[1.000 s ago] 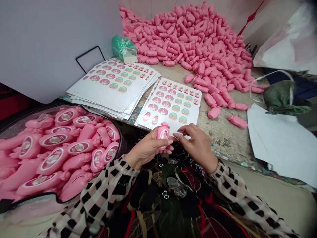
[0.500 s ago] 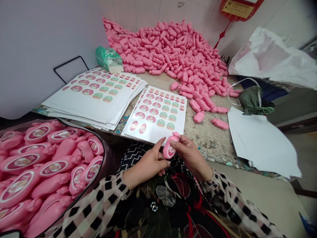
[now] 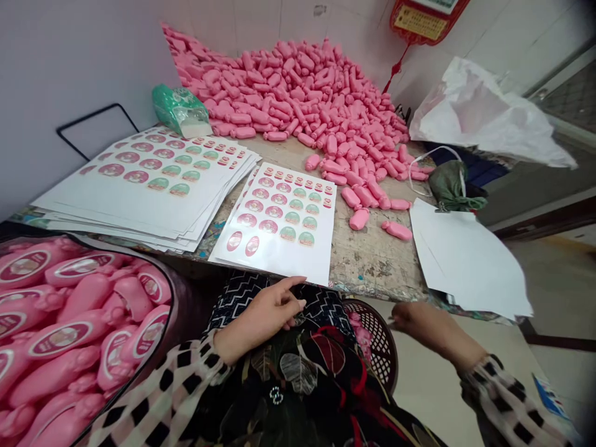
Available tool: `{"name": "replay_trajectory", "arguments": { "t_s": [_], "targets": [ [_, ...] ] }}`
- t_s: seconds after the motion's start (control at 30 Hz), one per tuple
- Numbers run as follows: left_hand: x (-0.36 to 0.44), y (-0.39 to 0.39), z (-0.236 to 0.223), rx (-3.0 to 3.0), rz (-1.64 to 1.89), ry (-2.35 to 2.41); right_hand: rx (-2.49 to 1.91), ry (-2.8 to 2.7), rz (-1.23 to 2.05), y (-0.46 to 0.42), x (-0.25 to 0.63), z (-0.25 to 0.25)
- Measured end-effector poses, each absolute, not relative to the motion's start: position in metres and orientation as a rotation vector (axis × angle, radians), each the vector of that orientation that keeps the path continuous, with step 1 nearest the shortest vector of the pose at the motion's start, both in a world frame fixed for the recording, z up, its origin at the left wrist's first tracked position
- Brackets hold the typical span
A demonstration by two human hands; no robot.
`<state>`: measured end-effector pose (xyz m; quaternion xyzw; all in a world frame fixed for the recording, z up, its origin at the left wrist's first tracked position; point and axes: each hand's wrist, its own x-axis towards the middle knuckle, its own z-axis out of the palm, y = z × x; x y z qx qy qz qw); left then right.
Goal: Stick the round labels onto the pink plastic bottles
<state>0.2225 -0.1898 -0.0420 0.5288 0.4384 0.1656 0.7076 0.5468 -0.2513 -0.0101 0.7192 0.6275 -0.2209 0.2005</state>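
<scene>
Okay, left hand (image 3: 274,307) sits bottom center, empty, index finger stretched toward the front edge of the sticker sheet (image 3: 291,202), other fingers loosely curled; can't tell if the fingertip touches the paper. Right hand (image 3: 421,320) is lower right of center, blurred, fingers curled in, out past the counter (image 3: 372,264) edge and just beside a brown perforated basket (image 3: 385,351); can't tell if it grips anything. Basket has pink pieces (image 3: 361,332) in it, partly hidden by the clothing. Sticker sheet lies mid-frame, printed with pink and green labels, more paper under it. Bigger stack of printed sheets (image 3: 139,164) left of it, green plastic pack (image 3: 179,110) at its far end. Big heap of plain pink bottles (image 3: 298,93) fills upper center, a few strays spilling down right of the sticker sheet. Lower left, a dark-rimmed bag (image 3: 186,310) full of labeled pink bottles (image 3: 65,334). Right side: white papers (image 3: 470,261), dark green pouch (image 3: 449,185) at their top edge, crumpled white plastic bag (image 3: 484,115) above. Red hanging ornament (image 3: 428,22) on the wall, upper right.
</scene>
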Motion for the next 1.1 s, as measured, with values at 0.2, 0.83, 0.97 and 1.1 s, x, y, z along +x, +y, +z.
{"name": "replay_trajectory", "arguments": {
  "t_s": [0.2,0.83,0.97,1.1],
  "targets": [
    [0.223,-0.195,-0.038,1.205,0.371,0.985,2.329,1.742,0.017,-0.171,0.563,0.013],
    [0.222,-0.192,-0.022,0.7,0.852,0.819,2.355,2.083,-2.396,-0.183,0.388,-0.013],
    [0.216,-0.19,-0.024,0.509,1.1,0.885,2.057,2.46,-2.228,-0.186,0.343,-0.018],
    [0.2,-0.186,-0.032,0.64,1.203,1.156,2.126,2.72,-1.322,-0.153,0.344,-0.021]
  ]
}}
